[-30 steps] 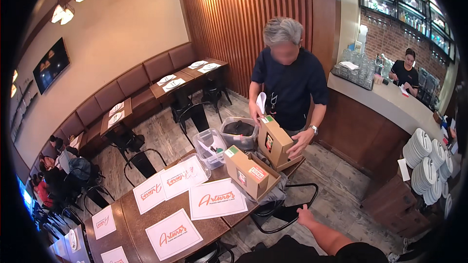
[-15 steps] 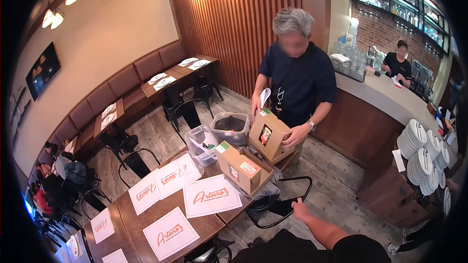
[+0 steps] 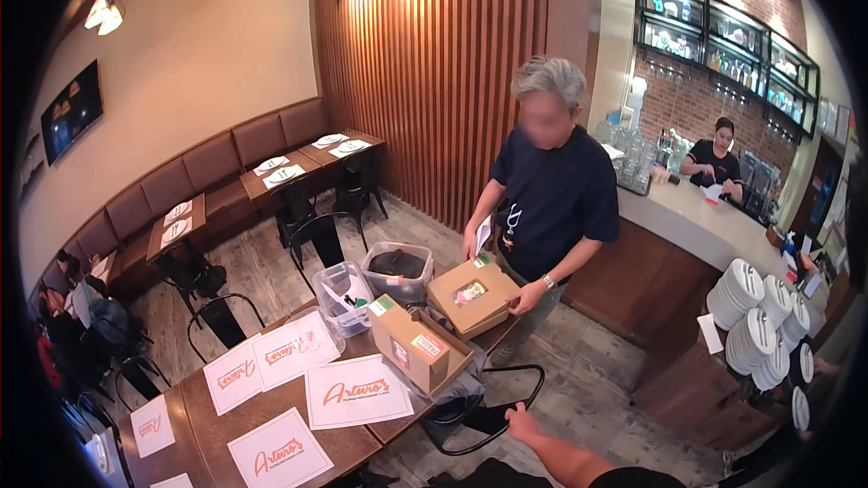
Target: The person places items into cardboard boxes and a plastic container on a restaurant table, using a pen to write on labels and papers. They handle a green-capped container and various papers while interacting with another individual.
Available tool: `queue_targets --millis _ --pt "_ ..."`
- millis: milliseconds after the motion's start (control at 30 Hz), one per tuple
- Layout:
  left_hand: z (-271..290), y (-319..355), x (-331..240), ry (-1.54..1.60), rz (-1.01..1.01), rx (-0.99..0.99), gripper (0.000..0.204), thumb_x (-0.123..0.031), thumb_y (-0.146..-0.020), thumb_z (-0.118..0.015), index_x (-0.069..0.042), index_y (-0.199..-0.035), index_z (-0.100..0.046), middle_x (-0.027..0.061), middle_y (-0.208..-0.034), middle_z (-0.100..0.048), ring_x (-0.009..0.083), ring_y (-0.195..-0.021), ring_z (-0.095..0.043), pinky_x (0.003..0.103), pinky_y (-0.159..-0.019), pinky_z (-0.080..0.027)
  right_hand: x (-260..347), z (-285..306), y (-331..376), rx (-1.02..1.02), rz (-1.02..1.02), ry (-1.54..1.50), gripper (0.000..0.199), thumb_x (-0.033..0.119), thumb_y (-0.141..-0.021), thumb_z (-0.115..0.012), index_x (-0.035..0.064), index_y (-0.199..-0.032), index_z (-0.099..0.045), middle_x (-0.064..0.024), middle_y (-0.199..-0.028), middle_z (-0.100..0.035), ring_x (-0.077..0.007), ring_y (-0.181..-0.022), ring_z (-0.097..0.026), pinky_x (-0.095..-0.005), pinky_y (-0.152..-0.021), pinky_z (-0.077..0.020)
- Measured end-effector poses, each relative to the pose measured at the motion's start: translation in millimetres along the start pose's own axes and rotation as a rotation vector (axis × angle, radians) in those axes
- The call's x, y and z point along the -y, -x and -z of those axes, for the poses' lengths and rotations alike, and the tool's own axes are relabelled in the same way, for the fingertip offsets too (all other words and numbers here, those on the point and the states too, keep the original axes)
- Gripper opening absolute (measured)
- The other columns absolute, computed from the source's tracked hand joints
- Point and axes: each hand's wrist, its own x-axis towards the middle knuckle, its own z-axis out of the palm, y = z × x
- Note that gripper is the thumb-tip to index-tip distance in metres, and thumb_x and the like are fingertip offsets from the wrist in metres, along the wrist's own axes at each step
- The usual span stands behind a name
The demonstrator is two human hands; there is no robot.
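Note:
My right hand (image 3: 524, 419) reaches out from the lower edge on a bare forearm and sits just by the rim of a black metal chair (image 3: 484, 416). Whether it touches the chair or how its fingers lie is too small to tell. My left hand is out of view. Across the wooden table (image 3: 203, 416) stands a person in a dark shirt, holding a flat cardboard box (image 3: 472, 294) with one hand and a white paper (image 3: 482, 235) in the other. A second cardboard box (image 3: 416, 343) lies on the table corner.
White paper placemats (image 3: 354, 390) cover the table. Two clear plastic tubs (image 3: 344, 294) (image 3: 398, 267) stand behind the boxes. Stacks of white plates (image 3: 750, 316) are at the right, a counter (image 3: 687, 217) with another person behind it, and booth tables along the left wall.
The person opposite has lowered the tilted cardboard box toward the table edge. My view has swung so the scene sits differently; my right hand stays by the chair.

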Motion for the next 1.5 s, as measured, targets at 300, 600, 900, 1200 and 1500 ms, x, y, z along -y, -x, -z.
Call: queue_targets --millis 300,600,900,1200,1500 --pt "88 17 -32 0.034 -0.026 0.252 0.029 -0.031 -0.086 -0.051 -0.007 -0.077 -0.066 0.0123 -0.076 -0.065 0.0276 -0.068 -0.062 0.04 -0.058 -0.048 1 -7 -3 -0.049 0.045 -0.025 0.031 0.001 -0.065 -0.062 0.0136 -0.094 -0.057 -0.0183 -0.115 -0.043 -0.0398 -0.091 -0.057 -0.0468 -0.075 -0.0478" --pt "102 21 -47 0.035 0.18 0.338 0.029 -0.031 -0.086 -0.055 -0.005 -0.091 -0.066 0.0164 -0.096 -0.064 0.0322 -0.089 -0.061 0.042 -0.075 -0.048 -4 -10 -6 -0.035 0.031 -0.009 0.031 0.002 -0.064 -0.063 0.0138 -0.092 -0.058 -0.0179 -0.121 -0.042 -0.0399 -0.09 -0.057 -0.0476 -0.075 -0.0473" --pt "137 33 -63 0.037 0.105 0.337 0.027 -0.028 -0.085 -0.056 -0.005 -0.097 -0.066 0.0177 -0.102 -0.064 0.0339 -0.099 -0.059 0.043 -0.083 -0.047 -3 -10 -5 -0.025 0.061 -0.024 0.031 0.003 -0.065 -0.063 0.0137 -0.094 -0.056 -0.0173 -0.119 -0.043 -0.0394 -0.091 -0.057 -0.0475 -0.074 -0.0472" --pt "111 28 -48 0.064 0.067 0.267 0.03 -0.032 -0.083 -0.055 -0.004 -0.087 -0.067 0.0163 -0.091 -0.066 0.0329 -0.087 -0.063 0.043 -0.073 -0.049 1 -7 3 -0.062 0.048 -0.025 0.03 0.002 -0.068 -0.062 0.0123 -0.096 -0.056 -0.0184 -0.122 -0.042 -0.0404 -0.091 -0.057 -0.0486 -0.076 -0.0479" --pt "152 43 -71 0.065 0.045 0.262 0.027 -0.021 -0.082 -0.054 0.001 -0.085 -0.068 0.0202 -0.089 -0.066 0.0344 -0.085 -0.064 0.042 -0.074 -0.051 -9 -20 -4 -0.158 0.105 -0.028 0.032 -0.002 -0.064 -0.063 0.0119 -0.092 -0.055 -0.0176 -0.117 -0.043 -0.0412 -0.09 -0.056 -0.0473 -0.076 -0.0467"
